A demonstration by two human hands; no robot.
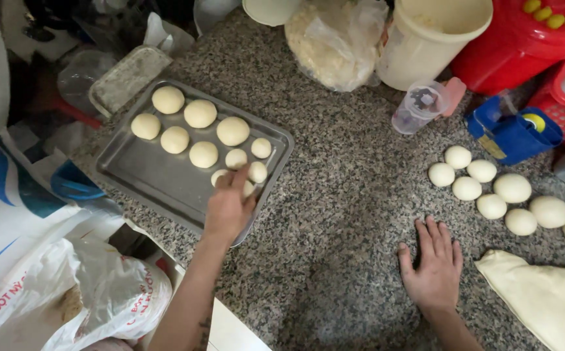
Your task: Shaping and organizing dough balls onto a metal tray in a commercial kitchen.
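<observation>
My left hand point(228, 203) reaches over the near right corner of a grey metal baking tray point(146, 179), fingers touching a small dough ball point(220, 176) set down there. Several round dough balls point(200, 114) lie in rows on the tray. My right hand point(433, 263) rests flat and empty on the speckled granite counter point(334, 188), fingers spread. Beyond it lies a loose group of several dough balls point(490, 188), and a large lump of dough point(549, 296) sits at the lower right.
At the back stand a cream bucket point(429, 39), a plastic bag of flour point(334, 45), a clear measuring cup point(420, 107), a blue box point(513, 133) and a red basket point(523, 39). Flour sacks point(48, 260) crowd the left edge.
</observation>
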